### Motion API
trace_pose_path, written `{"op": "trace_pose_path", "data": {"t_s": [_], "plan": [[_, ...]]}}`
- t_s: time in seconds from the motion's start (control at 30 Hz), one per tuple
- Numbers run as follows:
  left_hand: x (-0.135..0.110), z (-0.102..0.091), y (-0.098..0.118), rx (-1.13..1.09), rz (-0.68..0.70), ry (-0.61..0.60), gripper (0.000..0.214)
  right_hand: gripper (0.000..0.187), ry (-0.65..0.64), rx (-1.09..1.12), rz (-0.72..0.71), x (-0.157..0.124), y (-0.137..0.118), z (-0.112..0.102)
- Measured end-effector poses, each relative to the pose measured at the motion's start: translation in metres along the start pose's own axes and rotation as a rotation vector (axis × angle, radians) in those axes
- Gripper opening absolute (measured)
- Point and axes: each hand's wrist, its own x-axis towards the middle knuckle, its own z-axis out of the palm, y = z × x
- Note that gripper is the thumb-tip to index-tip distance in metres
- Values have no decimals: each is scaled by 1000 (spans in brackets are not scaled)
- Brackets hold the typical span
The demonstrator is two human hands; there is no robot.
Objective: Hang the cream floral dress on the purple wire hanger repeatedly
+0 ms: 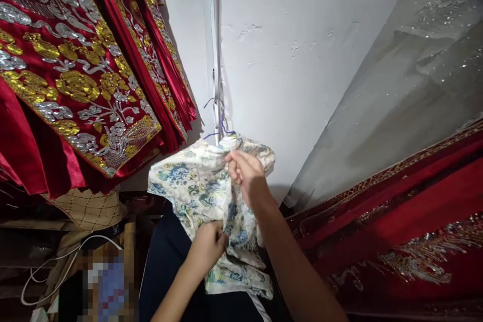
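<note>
A short-sleeved cream shirt with a blue and green floral print (188,181) hangs on a thin purple wire hanger (222,123) in front of me. My right hand (243,168) is closed at the shirt's front edge just under the collar, its fingertips pinching the fabric. Lower on the same front edge, my left hand (211,241) has its fingers curled round the cloth. The shirt's lower part is bunched and folded below my hands. Whether a button sits between my fingers I cannot make out.
Red garments with gold and silver sequins (79,85) hang at the left. Sheer white sparkly fabric (377,90) and red embroidered cloth (415,221) fill the right. A metal pole (216,35) stands against the white wall (302,20). A white cable (26,287) loops at lower left.
</note>
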Motion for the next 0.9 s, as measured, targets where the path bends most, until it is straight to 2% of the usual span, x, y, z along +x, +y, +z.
{"op": "trace_pose_path", "data": {"t_s": [0.03, 0.07, 0.13, 0.17, 0.23, 0.33, 0.4, 0.47, 0.57, 0.6, 0.63, 0.67, 0.73, 0.77, 0.8, 0.9], "plan": [[3, -17, 15, -37, 42, 35, 15, 27, -13, -72, 0, -8, 3, 1], [7, -35, 31, -124, 101, 168, 19, 28, -27, -142, 1, -14, 4, 2], [17, -69, 65, -230, 253, 453, 39, 28, -57, -245, -1, -22, 0, 4], [23, -83, 81, -211, 330, 527, 43, 28, -70, -269, -13, -24, -3, 5], [35, -103, 105, -81, 453, 536, 30, 26, -93, -280, -55, -21, -8, 5], [45, -117, 121, 60, 566, 524, 11, 21, -82, -290, -83, -11, 3, -3], [45, -126, 119, 18, 576, 624, 9, 20, -62, -337, -60, -9, 22, -15], [42, -140, 105, -170, 530, 814, 6, 22, -75, -382, -26, -15, 42, -27], [42, -158, 64, -679, 354, 1099, 8, 25, -140, -362, 35, -42, 65, -33], [43, -158, 47, -892, 250, 1101, 14, 25, -162, -339, 65, -53, 71, -32], [44, -153, 30, -1120, 114, 1056, 20, 24, -177, -314, 97, -64, 76, -30], [45, -143, 15, -1316, -65, 946, 25, 24, -185, -291, 131, -74, 81, -28], [46, -110, -8, -1373, -212, 782, 19, 23, -212, -257, 211, -89, 87, -27], [46, -90, -15, -1373, -243, 680, 12, 24, -221, -247, 247, -92, 88, -30], [45, -69, -19, -1328, -262, 504, 8, 25, -225, -248, 276, -93, 88, -36], [40, -18, -17, -948, -149, 48, 20, 28, -203, -294, 284, -88, 77, -69]]}}
